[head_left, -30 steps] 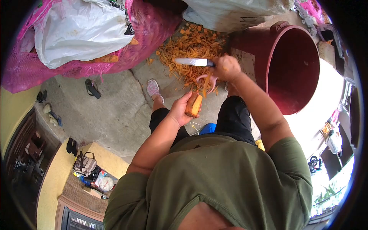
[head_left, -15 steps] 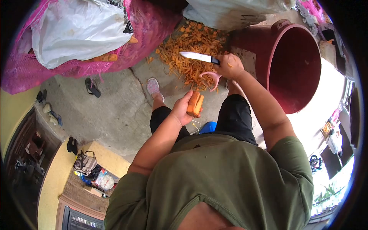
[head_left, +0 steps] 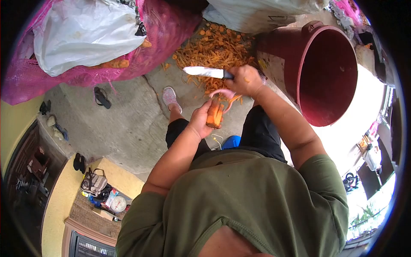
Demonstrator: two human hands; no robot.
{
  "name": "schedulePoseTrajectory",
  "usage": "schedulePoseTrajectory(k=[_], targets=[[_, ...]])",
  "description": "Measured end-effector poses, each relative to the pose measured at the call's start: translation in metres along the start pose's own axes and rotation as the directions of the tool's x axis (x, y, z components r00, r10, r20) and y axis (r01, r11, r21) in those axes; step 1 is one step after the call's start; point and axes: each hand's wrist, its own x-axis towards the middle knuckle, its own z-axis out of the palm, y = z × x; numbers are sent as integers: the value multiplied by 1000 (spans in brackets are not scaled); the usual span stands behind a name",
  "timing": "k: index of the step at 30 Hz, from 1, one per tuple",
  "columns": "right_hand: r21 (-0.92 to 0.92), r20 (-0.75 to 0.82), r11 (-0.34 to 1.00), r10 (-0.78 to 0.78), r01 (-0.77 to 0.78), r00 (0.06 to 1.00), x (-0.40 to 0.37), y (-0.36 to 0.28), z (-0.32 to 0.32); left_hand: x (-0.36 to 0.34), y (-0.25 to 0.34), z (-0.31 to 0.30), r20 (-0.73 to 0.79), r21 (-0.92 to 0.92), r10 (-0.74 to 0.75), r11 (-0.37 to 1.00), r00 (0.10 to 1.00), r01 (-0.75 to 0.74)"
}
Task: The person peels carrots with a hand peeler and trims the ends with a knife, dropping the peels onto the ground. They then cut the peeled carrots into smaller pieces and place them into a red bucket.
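Observation:
My left hand (head_left: pixel 198 122) is closed around a short, thick carrot (head_left: pixel 215 115), partly peeled, in front of my lap. My right hand (head_left: pixel 245 80) grips a knife (head_left: pixel 202 71), its pale blade pointing left. The same hand also holds a pink peeler (head_left: pixel 221 92), whose curved head is at the carrot's far end. An orange strip hangs by the peeler. My fingers hide both tools' handles in part. Beyond my hands, a heap of carrot peelings (head_left: pixel 209 53) covers the ground.
A large dark red bin (head_left: pixel 286 47) lies on its side at the right. Pink mesh sacks (head_left: pixel 167 34) with carrots stand at the left, a white sack (head_left: pixel 261 15) behind the heap. A sandal (head_left: pixel 102 97) lies on the concrete. A dial scale (head_left: pixel 117 204) is lower left.
My right hand has moved left and slightly down with the knife and peeler, bringing the peeler to the carrot. My left hand has shifted slightly left with the carrot.

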Motion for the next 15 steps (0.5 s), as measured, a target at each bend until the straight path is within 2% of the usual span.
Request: schedulePoseTrajectory(k=[1, 3, 5, 6, 7, 9, 11, 12, 13, 15], targets=[[1, 50, 1000, -30, 30, 998, -4, -13, -2, 1, -1, 1, 24, 17, 20, 1000, 1000, -20], [80, 114, 981, -184, 175, 976, -9, -19, 3, 1, -2, 3, 69, 50, 62, 997, 996, -66], [-4, 102, 1000, 14, -14, 995, -1, 3, 12, -2, -3, 3, 72, 70, 60, 995, 996, -65], [-132, 90, 989, 83, -71, 993, 3, 13, 3, -5, -3, 1, 53, 73, 40, 996, 998, -44], [-106, 90, 988, 119, -109, 989, 6, 30, 2, -6, -3, 0, 33, 77, 18, 997, 999, -20], [-49, -13, 990, 131, -132, 991, 5, 41, 5, -6, -2, -2, 7, 54, 14, 998, 1000, -14], [-2, 62, 999, 38, -38, 997, -1, 10, -9, -2, -1, -1, -10, 28, 10, 1000, 1000, -10], [32, 25, 997, -65, 64, 998, -6, -1, -4, 0, -2, 3, -4, -3, 43, 999, 999, -43], [27, 63, 989, -144, 142, 988, -10, -11, -4, 1, -5, 8, -3, -34, 76, 996, 997, -76], [106, 71, 967, -240, 232, 968, -20, -31, -7, -1, -5, 12, -6, -33, 102, 994, 995, -102]])
